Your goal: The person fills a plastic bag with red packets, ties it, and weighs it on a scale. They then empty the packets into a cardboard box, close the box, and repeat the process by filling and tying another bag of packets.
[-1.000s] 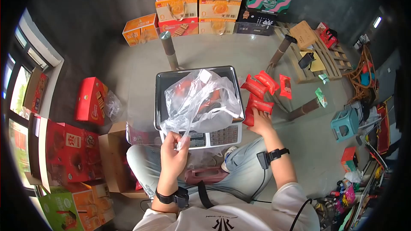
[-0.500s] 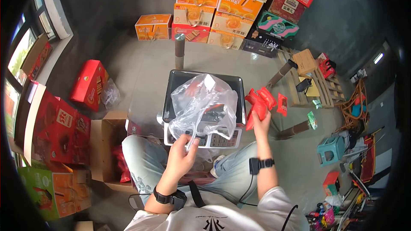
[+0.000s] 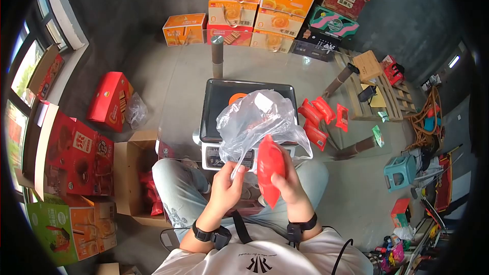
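Observation:
A clear plastic bag (image 3: 254, 114) lies over the black tray of a scale (image 3: 214, 107), its near edge hanging over the scale's front panel. My left hand (image 3: 227, 186) pinches the bag's near edge between thumb and fingers. In my right hand (image 3: 289, 181) is a red packet (image 3: 270, 168), held upright close to the bag's right side and just right of my left hand. Several more red packets (image 3: 316, 135) lie to the right of the scale. Part of an orange round shape (image 3: 237, 98) shows on the tray behind the bag.
An open cardboard box (image 3: 127, 173) with red packets inside stands at my left. Stacked gift boxes (image 3: 277, 20) line the far wall. A wooden pallet (image 3: 351, 102) and a blue stool (image 3: 400, 173) are on the right. Red boxes (image 3: 76, 155) stand by the window.
My right hand has moved left from the loose packets to the bag, bringing one red packet with it. The other packets now lie released. My left hand still pinches the bag, which has shifted right.

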{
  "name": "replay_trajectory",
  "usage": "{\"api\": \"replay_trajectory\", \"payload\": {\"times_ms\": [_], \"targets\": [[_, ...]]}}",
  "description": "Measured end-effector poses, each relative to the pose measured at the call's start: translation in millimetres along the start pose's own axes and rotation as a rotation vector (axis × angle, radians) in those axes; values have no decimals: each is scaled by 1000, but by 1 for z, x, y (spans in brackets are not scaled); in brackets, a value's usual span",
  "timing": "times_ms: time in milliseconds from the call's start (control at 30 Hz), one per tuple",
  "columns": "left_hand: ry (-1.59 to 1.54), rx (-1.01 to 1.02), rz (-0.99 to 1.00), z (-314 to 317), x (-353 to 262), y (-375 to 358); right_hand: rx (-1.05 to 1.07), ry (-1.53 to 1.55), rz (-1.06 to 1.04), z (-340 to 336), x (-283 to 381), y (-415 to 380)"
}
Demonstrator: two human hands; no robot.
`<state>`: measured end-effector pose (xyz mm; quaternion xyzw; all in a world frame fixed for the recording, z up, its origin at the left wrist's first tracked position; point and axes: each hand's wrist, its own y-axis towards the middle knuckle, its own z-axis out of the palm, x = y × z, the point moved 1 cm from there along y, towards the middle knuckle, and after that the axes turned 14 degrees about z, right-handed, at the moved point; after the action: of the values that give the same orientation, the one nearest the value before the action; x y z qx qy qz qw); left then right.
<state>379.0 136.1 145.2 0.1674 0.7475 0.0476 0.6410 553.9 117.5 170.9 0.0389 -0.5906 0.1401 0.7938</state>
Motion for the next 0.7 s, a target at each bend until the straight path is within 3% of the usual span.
{"api": "replay_trajectory", "payload": {"times_ms": [100, 133, 200, 367, 433, 500, 567, 600, 700], "targets": [[-178, -163, 55, 0, 10, -2, -185, 66, 72, -11, -30, 18], [-182, -55, -62, -8, 9, -6, -248, 121, 123, -12, -35, 21], [-183, -89, 2, -9, 11, -8, -341, 175, 196, -11, -41, 26], [-192, -219, 154, -7, 3, -3, -226, -182, 37, -12, -39, 31], [-159, -337, 230, -9, -5, -1, -84, -371, 8, -11, -35, 29], [-87, -321, 296, -16, 3, -3, -69, -351, 24, -8, -34, 30], [-66, -87, 415, -21, -3, -4, -148, -408, 77, -7, -35, 34], [-107, -74, 370, -19, -6, -5, -148, -406, 75, -7, -36, 38], [-34, -5, 475, -16, -17, 1, -203, -378, 62, -9, -39, 55]]}}
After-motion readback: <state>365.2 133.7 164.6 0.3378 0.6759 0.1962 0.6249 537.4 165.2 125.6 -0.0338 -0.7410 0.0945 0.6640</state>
